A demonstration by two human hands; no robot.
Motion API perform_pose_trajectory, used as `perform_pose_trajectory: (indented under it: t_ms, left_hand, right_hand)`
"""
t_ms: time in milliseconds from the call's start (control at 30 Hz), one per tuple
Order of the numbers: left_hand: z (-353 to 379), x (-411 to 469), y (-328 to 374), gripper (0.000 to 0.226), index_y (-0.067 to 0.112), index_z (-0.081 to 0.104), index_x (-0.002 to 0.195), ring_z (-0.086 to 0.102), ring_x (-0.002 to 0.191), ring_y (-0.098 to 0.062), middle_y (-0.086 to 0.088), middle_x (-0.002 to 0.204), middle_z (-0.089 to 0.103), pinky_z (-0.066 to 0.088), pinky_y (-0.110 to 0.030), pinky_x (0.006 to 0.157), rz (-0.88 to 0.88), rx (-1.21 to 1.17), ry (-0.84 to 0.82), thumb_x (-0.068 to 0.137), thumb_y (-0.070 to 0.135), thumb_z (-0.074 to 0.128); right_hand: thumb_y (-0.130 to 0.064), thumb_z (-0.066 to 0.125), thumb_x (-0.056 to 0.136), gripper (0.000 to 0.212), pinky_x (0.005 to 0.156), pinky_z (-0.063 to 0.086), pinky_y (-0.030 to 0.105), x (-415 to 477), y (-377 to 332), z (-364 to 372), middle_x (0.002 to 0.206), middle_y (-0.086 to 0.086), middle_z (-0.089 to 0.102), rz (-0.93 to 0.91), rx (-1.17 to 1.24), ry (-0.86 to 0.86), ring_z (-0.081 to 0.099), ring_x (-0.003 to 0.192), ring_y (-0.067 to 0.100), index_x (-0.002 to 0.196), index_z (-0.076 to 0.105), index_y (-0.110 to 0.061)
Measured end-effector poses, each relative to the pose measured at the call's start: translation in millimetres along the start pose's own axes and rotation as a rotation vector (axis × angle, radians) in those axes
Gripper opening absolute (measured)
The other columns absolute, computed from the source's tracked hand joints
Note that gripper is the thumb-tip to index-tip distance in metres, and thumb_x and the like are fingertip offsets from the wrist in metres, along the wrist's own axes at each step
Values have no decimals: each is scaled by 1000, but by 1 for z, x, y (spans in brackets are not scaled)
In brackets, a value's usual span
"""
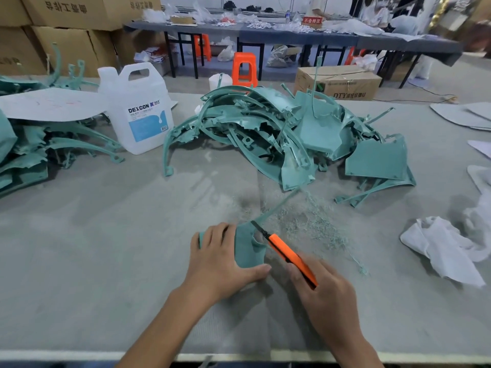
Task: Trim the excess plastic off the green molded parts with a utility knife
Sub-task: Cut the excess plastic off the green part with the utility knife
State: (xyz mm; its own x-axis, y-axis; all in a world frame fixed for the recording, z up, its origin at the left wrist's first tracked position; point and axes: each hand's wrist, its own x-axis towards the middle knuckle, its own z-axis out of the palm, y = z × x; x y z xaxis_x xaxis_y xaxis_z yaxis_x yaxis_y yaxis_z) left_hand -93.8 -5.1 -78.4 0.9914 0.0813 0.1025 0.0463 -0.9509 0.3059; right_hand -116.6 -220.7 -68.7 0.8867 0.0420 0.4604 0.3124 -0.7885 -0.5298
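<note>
A green molded part (248, 248) lies on the grey table in front of me, with a thin arm running up and right from it. My left hand (220, 258) holds it down, fingers over its left side and thumb curled along its lower edge. My right hand (321, 290) grips an orange utility knife (289, 257). Its dark blade points up-left and touches the part's upper right edge. A scatter of fine green shavings (310, 224) lies just right of the part.
A big heap of green parts (287, 134) sits beyond the work spot, another pile (32, 150) at far left under white sheets. A white DEXCON jug (138, 110) stands at left. White rags (449, 248) lie at right. Cardboard boxes and tables fill the background.
</note>
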Motion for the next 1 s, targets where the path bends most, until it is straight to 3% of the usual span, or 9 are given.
perform_pose_trajectory:
  t_ms: [133,367,533,700,833,1000]
  left_hand:
    - [1,-5,6,110,28,34,141,25,132,-12,12,136,31,13,-40,113,-18,-5,31,57,99,32]
    - [2,-9,10,110,27,34,141,27,133,-14,11,136,32,8,-41,111,-43,30,70,57,98,31]
    - [3,-10,10,106,27,37,138,29,130,-13,12,133,33,10,-41,110,-37,20,95,59,97,32]
    - [2,-10,12,106,28,34,139,27,132,-12,14,134,31,9,-43,114,-46,12,83,59,98,31]
    - [0,-11,12,107,28,34,141,26,134,-13,13,136,32,9,-43,115,-49,10,78,59,97,31]
    - [-1,-11,13,111,27,30,146,22,137,-13,11,142,31,5,-43,117,-52,15,76,59,97,29]
  right_hand:
    - [-49,59,83,35,48,53,36,-1,-1,0,84,-8,70,-11,-46,-21,69,61,24,108,75,-30]
    - [-45,61,86,32,50,55,40,5,0,-6,82,-5,68,-17,-29,-26,67,63,25,110,75,-28]
    - [-45,63,86,27,49,51,34,18,5,-15,79,-7,68,-76,-104,-52,66,61,26,105,74,-30]
    - [-58,46,93,35,51,48,37,24,12,-19,78,-6,68,-136,-103,-167,66,63,25,109,64,-33]
    - [-66,25,92,49,49,35,32,27,14,-17,68,-5,65,-166,-152,-274,64,57,22,113,54,-32]
    - [-61,26,95,50,45,42,35,29,12,-18,80,-4,70,-261,-210,-279,65,57,26,117,58,-28]
